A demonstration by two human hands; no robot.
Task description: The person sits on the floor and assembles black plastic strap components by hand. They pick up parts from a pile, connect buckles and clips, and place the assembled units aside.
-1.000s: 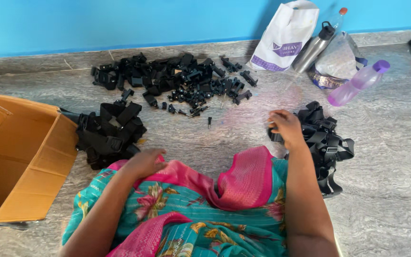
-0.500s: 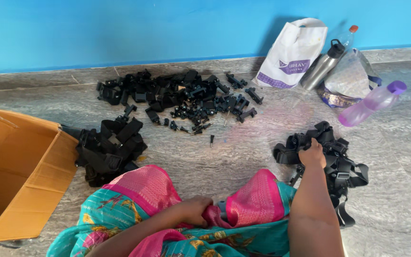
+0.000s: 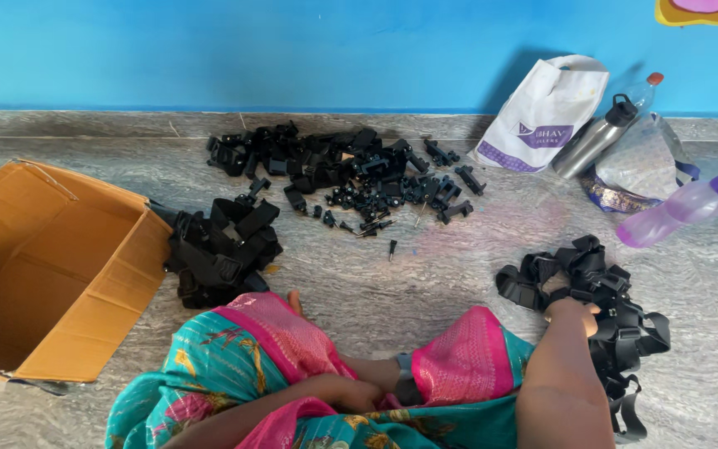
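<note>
I sit on a grey stone floor with teal and pink cloth over my lap. My right hand (image 3: 573, 310) reaches into a heap of black straps with buckles (image 3: 604, 291) on my right, its fingers curled around a strap there. My left hand (image 3: 349, 394) rests in my lap between the folds of cloth, fingers curled, nothing visible in it. A second heap of black straps (image 3: 219, 249) lies front left of my knee. Farther ahead is a spread of small black plastic clips and mounts (image 3: 346, 170).
An open brown cardboard box (image 3: 51, 274) lies on its side at the left. By the blue wall at the right are a white bag (image 3: 542, 112), a steel bottle (image 3: 596, 137), a clear bag (image 3: 641, 166) and a purple bottle (image 3: 679, 209).
My right hand moved further right into the strap heap. My left hand drew back from my knee into my lap. The view shifted slightly.
</note>
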